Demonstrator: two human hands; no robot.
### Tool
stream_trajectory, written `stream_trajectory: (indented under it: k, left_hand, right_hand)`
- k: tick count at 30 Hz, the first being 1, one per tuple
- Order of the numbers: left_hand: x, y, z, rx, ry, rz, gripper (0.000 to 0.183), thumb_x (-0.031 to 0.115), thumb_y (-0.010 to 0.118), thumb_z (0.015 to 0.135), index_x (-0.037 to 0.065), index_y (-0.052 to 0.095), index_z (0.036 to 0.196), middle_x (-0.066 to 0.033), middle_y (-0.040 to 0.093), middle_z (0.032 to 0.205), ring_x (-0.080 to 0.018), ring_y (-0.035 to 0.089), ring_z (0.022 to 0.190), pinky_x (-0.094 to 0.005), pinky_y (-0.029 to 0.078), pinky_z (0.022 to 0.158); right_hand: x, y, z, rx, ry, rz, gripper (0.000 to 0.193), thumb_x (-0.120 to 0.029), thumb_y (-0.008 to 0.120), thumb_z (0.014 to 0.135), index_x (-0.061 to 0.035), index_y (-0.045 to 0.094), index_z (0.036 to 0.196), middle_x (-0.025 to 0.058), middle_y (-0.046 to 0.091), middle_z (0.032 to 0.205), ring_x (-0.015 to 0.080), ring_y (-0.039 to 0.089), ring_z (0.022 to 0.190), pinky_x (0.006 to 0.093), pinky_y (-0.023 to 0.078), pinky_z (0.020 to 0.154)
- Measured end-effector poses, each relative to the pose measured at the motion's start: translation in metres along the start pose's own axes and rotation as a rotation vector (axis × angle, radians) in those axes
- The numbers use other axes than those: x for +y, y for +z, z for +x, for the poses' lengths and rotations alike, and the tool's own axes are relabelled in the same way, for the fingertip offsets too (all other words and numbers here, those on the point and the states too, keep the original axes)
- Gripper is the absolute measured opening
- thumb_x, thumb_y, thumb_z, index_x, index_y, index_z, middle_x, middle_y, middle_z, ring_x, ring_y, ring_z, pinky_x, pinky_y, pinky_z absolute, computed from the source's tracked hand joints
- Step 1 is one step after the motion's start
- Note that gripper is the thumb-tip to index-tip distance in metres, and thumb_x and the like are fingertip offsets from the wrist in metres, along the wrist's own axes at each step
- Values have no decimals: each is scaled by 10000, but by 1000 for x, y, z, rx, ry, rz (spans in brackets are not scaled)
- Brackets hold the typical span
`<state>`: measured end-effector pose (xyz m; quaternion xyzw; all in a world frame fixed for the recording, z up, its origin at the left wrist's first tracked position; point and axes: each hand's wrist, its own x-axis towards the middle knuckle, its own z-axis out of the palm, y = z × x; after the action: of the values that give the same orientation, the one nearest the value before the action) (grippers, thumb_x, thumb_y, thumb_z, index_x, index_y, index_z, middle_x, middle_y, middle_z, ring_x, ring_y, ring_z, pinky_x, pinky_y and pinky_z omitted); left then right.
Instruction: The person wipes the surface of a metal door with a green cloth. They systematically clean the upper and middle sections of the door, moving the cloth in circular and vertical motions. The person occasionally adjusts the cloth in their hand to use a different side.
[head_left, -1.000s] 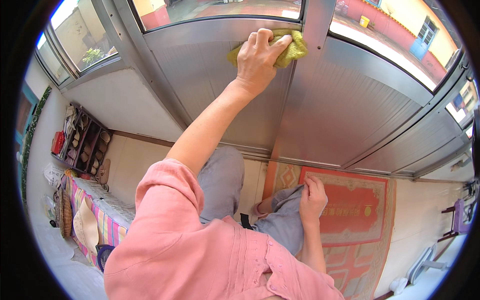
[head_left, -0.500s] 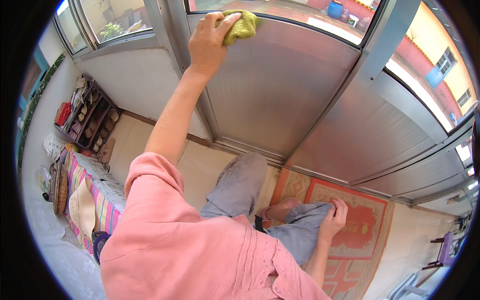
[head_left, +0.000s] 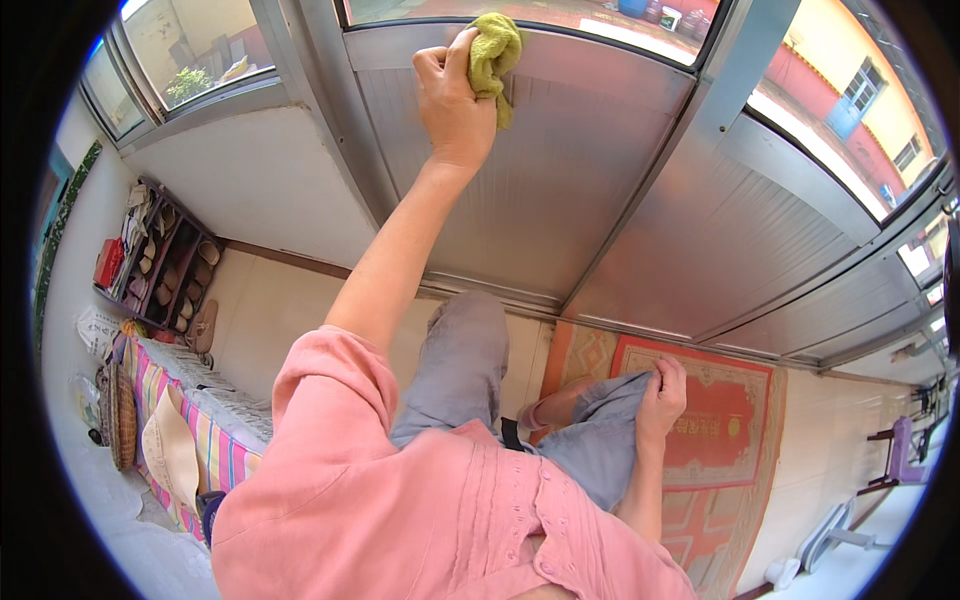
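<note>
A crumpled yellow-green cloth is held at the top of a silver, finely ribbed metal door panel.
At far left, a dark, multi-tiered shoe rack is filled with shoes, and a cream wide-brimmed hat is set beside a multicoloured striped fabric cover. Farther right, the cloth is grasped in the bent fingers of the left hand, at the lower edge of a glass window. The right hand is rested on a grey trouser knee, its fingers curled; whether fabric is pinched there cannot be told. Beyond that knee, a red patterned rug is spread.
</note>
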<state>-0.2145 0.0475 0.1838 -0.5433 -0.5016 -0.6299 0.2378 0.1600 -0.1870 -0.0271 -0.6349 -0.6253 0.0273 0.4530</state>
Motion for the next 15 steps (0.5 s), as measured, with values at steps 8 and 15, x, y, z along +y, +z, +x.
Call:
stream_trajectory:
  k: [8,15]
  left_hand:
    - [106,59,-30,-210,276,-97,643,-29,743,725,243,669,1303,-48,488,1093,-273,560,983,-384,539,767]
    - [71,63,-106,-474,547,-40,616,-67,710,707,193,686,1265,-49,510,1075,-265,574,944,-387,537,749]
  right_hand:
    - [9,-9,-3,6,-22,-106,167,49,620,872,12,710,1007,156,705,1105,340,690,1000,411,561,862]
    - [17,-20,-8,28,34,-88,152,45,621,875,10,701,1000,150,700,1091,334,683,1009,408,550,877]
